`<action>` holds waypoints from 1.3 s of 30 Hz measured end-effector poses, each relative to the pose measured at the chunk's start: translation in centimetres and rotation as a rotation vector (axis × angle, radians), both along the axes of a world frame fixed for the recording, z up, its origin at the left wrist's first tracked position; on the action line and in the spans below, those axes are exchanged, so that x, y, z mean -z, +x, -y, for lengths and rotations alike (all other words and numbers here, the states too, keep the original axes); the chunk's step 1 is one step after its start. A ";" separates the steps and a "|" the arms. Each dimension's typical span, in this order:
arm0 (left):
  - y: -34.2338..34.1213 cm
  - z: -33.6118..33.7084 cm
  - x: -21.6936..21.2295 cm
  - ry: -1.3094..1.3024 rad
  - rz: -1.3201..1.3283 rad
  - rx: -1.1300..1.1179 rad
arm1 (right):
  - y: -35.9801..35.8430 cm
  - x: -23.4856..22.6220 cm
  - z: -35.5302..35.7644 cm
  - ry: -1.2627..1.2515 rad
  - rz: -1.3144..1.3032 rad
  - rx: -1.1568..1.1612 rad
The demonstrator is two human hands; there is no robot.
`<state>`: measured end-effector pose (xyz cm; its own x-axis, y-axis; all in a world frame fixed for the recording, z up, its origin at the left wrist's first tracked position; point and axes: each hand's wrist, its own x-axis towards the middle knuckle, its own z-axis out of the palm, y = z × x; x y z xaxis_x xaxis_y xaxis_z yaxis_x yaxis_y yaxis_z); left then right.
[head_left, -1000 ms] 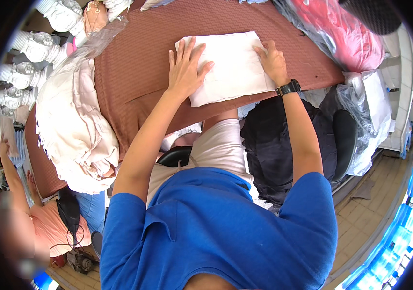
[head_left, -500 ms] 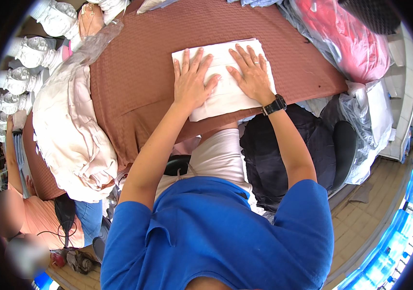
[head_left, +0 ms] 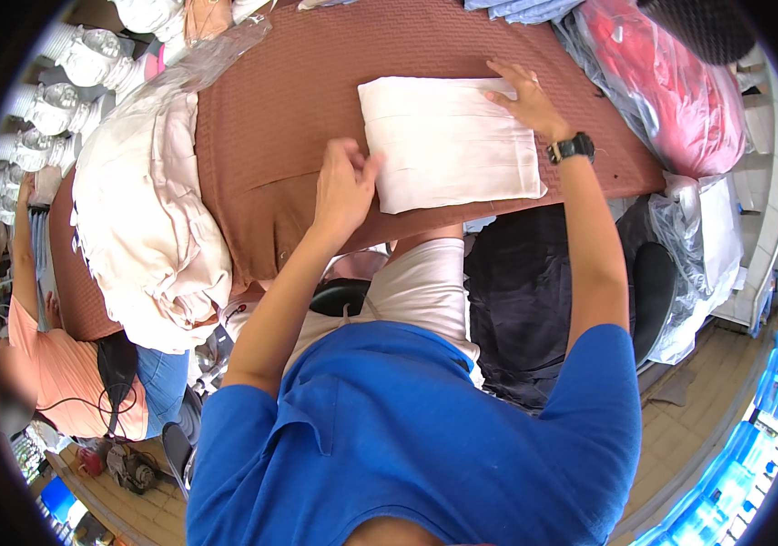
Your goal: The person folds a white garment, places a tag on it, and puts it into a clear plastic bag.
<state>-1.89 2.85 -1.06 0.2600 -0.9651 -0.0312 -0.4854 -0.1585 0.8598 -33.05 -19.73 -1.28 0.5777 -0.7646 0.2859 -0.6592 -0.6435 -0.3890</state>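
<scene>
Upper centre, our right hand spreads at the folded white cloth; our left hand half-curls beside it, thumb apart.

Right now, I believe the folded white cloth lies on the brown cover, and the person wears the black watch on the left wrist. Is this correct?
Not quite: the head view shows the black watch on the right wrist. The folded white cloth does lie on the brown cover.
</scene>
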 end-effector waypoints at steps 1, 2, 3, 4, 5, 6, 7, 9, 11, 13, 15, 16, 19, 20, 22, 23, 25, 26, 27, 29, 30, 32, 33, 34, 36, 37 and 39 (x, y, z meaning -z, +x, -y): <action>0.3 -1.3 -0.6 0.150 0.000 0.047 | 0.1 -0.4 0.4 0.093 -0.070 0.021; 0.5 -2.1 -0.9 0.301 -0.001 0.095 | 0.1 -0.8 0.9 0.186 -0.142 0.043; 0.4 -2.7 -1.0 0.312 -0.075 0.094 | 0.4 -1.3 1.4 0.276 -0.215 0.063; -0.1 -3.1 -1.1 0.322 -0.148 0.095 | 0.8 -2.0 1.8 0.247 -0.278 0.079; -0.5 -3.3 -1.2 0.331 -0.221 0.099 | 1.1 -2.2 2.2 0.312 -0.251 0.069; -0.8 -3.1 -1.6 0.373 -0.121 0.161 | 1.1 -2.5 2.8 0.377 -0.227 0.065; -0.9 -3.0 -1.3 0.352 -0.148 0.157 | 0.9 -2.7 3.2 0.442 -0.203 0.063; -1.0 -2.9 0.0 0.313 -0.204 0.150 | 0.6 -3.0 3.5 0.498 -0.243 0.059; -0.1 -1.9 1.2 0.241 -0.494 0.103 | 0.2 -3.5 3.2 0.530 -0.264 0.062; 2.4 0.3 1.2 0.179 -0.526 0.074 | -0.8 -3.5 2.2 0.541 -0.264 0.075; 7.3 2.3 0.4 0.042 -0.397 -0.049 | 2.4 -5.3 -2.3 0.762 -0.144 0.138; 9.6 3.9 0.2 -0.060 -0.325 -0.115 | 3.6 -5.3 -4.5 0.804 -0.047 0.143; 13.9 6.9 -0.1 -0.214 -0.312 -0.203 | 7.5 -3.4 -12.5 1.053 0.398 0.167; 14.1 6.9 0.0 -0.148 -0.361 -0.214 | 8.5 -2.5 -14.5 1.095 0.480 0.179; 14.7 5.7 0.8 -0.044 -0.353 -0.221 | 10.2 -1.1 -17.5 1.187 0.639 0.196; 15.2 4.1 1.5 -0.008 -0.296 -0.216 | 10.7 -1.2 -18.3 1.154 0.600 0.204; 14.6 1.5 1.4 0.136 -0.200 -0.160 | 11.0 -1.6 -19.5 1.077 0.545 0.251; 13.8 -0.2 0.9 0.241 -0.163 -0.120 | 10.8 -0.9 -19.7 1.035 0.587 0.269; 13.2 -1.8 0.2 0.340 -0.125 -0.092 | 10.9 -1.0 -19.9 1.048 0.611 0.278; 13.0 -4.5 1.3 0.191 -0.193 -0.015 | 11.6 -0.9 -20.6 1.083 0.651 0.287; 12.7 -5.6 1.1 0.120 -0.225 0.026 | 11.8 -1.0 -20.8 1.087 0.609 0.297; 12.8 -6.7 0.5 0.041 -0.110 -0.021 | 12.1 -1.5 -21.2 1.092 0.527 0.320; 12.7 -7.0 -0.2 -0.003 -0.053 -0.040 | 12.1 -1.4 -21.4 0.847 0.378 0.301; 12.7 -7.7 -0.3 -0.070 -0.041 -0.057 | 12.0 -1.3 -21.6 0.602 0.231 0.279; 12.7 -9.0 -0.2 -0.103 -0.021 0.067 | 12.4 -2.1 -21.8 0.165 0.108 0.133; 12.8 -9.3 -0.2 -0.121 -0.010 0.127 | 13.3 -3.7 -21.8 -0.025 0.129 0.010; 12.8 -9.3 -0.2 -0.087 0.013 0.145 | 14.4 -4.4 -22.4 -0.137 0.110 -0.160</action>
<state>10.94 12.18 -0.82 0.1172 -0.9915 0.0562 -0.5089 -0.0113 0.8608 -18.70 2.70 3.16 0.6482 -0.6151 0.4488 -0.5028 -0.7884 -0.3544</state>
